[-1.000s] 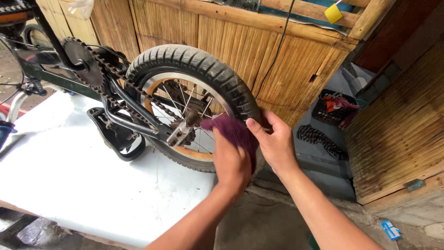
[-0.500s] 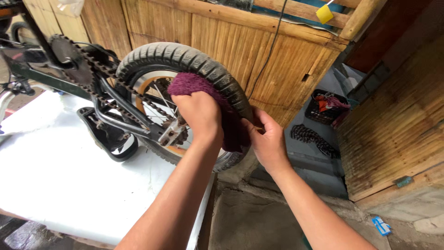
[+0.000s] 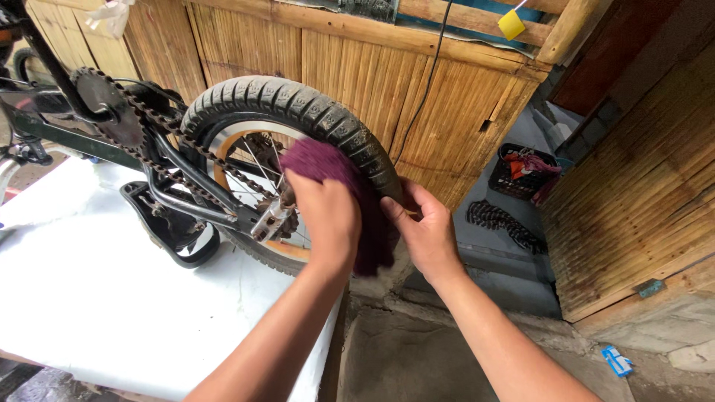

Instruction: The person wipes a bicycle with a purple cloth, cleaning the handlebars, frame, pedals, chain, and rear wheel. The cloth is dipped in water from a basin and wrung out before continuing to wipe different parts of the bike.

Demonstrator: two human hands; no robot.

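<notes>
A small bicycle lies upside down on a white table (image 3: pixel 97 298), its rear wheel with a black knobbly tyre (image 3: pixel 298 100) raised in front of me. My left hand (image 3: pixel 328 219) presses a dark purple cloth (image 3: pixel 335 167) against the rim and spokes on the wheel's right side. My right hand (image 3: pixel 421 231) grips the tyre's right edge beside the cloth. The chain (image 3: pixel 171 130) runs from the sprocket (image 3: pixel 100 100) to the rear hub (image 3: pixel 272 216). A black saddle (image 3: pixel 167 223) rests on the table under the frame.
A bamboo-slat wall (image 3: pixel 447 112) stands right behind the wheel, with a black cable hanging down it. To the right, a black basket (image 3: pixel 525 175) with rags and a spare tyre piece (image 3: pixel 503 223) lie on the floor. More bamboo panelling (image 3: pixel 633 201) closes the right side.
My left hand with the cloth rose from the wheel's lower right to the upper rim, then slid back down a little. The right hand kept its hold on the tyre.
</notes>
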